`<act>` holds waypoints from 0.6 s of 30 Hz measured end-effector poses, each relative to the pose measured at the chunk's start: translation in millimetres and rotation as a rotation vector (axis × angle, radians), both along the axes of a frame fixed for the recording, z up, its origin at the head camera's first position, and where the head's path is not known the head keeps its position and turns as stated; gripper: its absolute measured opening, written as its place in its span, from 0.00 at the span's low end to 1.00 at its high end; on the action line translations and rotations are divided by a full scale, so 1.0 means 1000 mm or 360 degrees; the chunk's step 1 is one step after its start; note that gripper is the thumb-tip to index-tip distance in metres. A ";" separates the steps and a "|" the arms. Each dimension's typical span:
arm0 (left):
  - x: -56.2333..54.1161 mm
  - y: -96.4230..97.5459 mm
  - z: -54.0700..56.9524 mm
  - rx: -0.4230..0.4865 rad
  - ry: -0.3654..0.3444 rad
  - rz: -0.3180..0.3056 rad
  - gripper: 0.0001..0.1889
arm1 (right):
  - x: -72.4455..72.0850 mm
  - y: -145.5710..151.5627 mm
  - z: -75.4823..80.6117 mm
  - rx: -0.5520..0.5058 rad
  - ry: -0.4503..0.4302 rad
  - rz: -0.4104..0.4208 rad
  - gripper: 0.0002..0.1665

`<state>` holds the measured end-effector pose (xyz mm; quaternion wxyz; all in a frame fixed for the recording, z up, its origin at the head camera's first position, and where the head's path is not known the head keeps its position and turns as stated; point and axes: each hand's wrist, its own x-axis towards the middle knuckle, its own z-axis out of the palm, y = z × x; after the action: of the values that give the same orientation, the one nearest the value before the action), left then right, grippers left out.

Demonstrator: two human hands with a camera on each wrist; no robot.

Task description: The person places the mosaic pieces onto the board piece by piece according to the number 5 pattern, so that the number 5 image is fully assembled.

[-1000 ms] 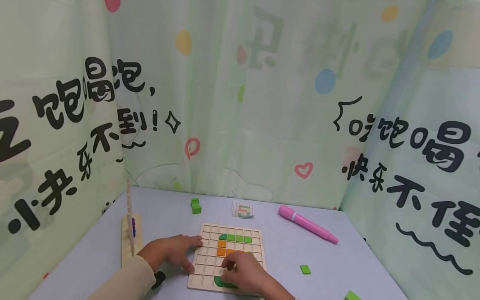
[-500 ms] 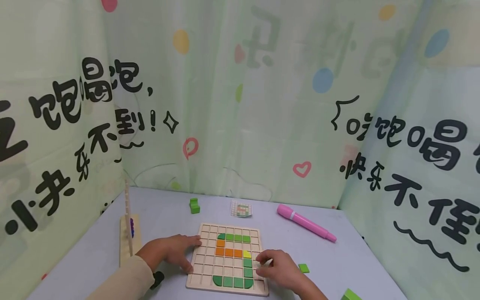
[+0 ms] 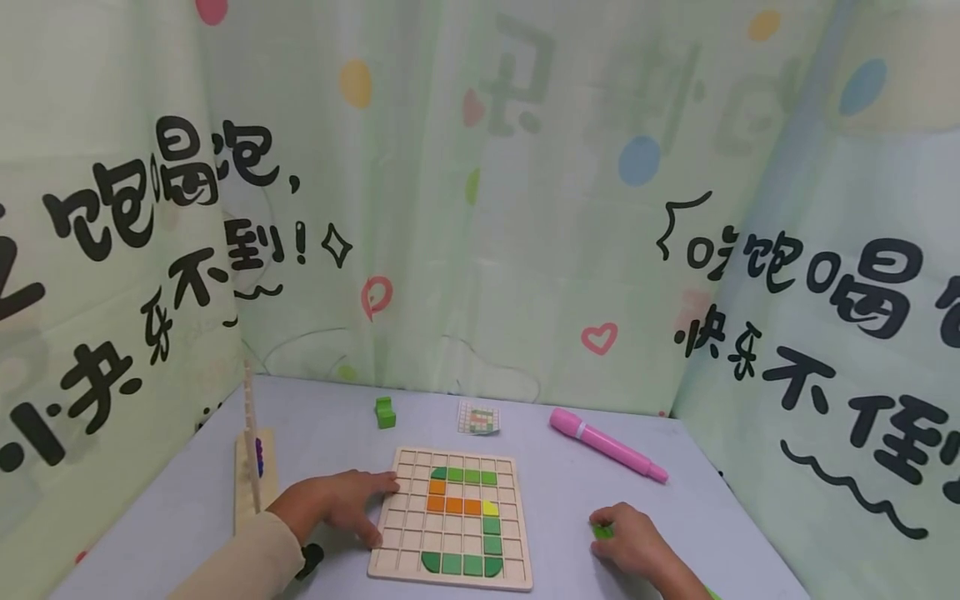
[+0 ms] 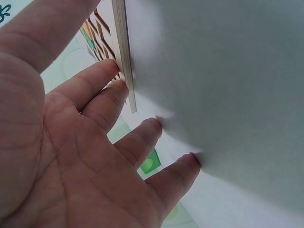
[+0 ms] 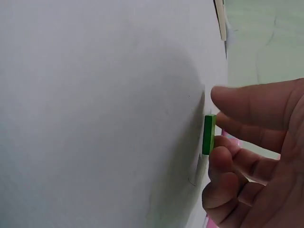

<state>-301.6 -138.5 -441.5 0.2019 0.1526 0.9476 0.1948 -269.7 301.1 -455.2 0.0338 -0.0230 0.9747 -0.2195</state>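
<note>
A pale wooden grid board (image 3: 411, 518) lies mid-table, bearing green, orange and yellow tiles in an S-like figure. At its left edge is my left hand (image 3: 347, 502), fingers spread; the left wrist view shows fingertips (image 4: 110, 66) touching the board's side and others meeting the table. My right hand (image 3: 633, 542) is to the right of the board, around a small green square tile (image 3: 602, 531). In the right wrist view, the tile (image 5: 209, 134) sits on the table between the thumb and the bent fingers, with a gap between thumb and tile.
Behind the board lie a pink marker (image 3: 609, 445), a small pattern card (image 3: 478, 417) and a green block (image 3: 386, 412). An upright wooden panel on a base (image 3: 253, 467) stands at left. A black object (image 3: 310, 560) is under the left forearm. Printed curtains enclose the table.
My right hand has left the board's lower part, moved right past its edge and come to the loose green tile. The left hand stays at the board's left edge.
</note>
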 end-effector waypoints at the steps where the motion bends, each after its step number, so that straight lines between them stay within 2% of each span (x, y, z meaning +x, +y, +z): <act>1: 0.000 0.000 0.000 0.0005 -0.0005 0.0004 0.41 | 0.000 0.001 -0.001 0.0031 -0.0015 0.0016 0.20; 5: 0.000 0.000 -0.001 0.0019 -0.0005 -0.0001 0.42 | 0.002 0.003 -0.003 0.0132 0.0027 0.0058 0.18; 9: 0.000 0.000 -0.001 0.0013 -0.0005 0.0000 0.42 | 0.005 0.003 -0.002 0.0189 0.0049 0.0029 0.13; 13: 0.000 -0.001 -0.001 0.0005 -0.0010 0.0015 0.42 | 0.005 0.002 0.001 0.0180 -0.0004 -0.0052 0.09; 18: 0.001 0.000 0.000 0.0013 -0.0011 0.0022 0.42 | 0.006 -0.001 0.001 0.0135 0.0069 -0.0072 0.12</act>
<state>-300.9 -138.7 -441.7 0.2032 0.1463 0.9472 0.2004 -263.5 300.5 -453.9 0.0088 -0.0041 0.9839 -0.1783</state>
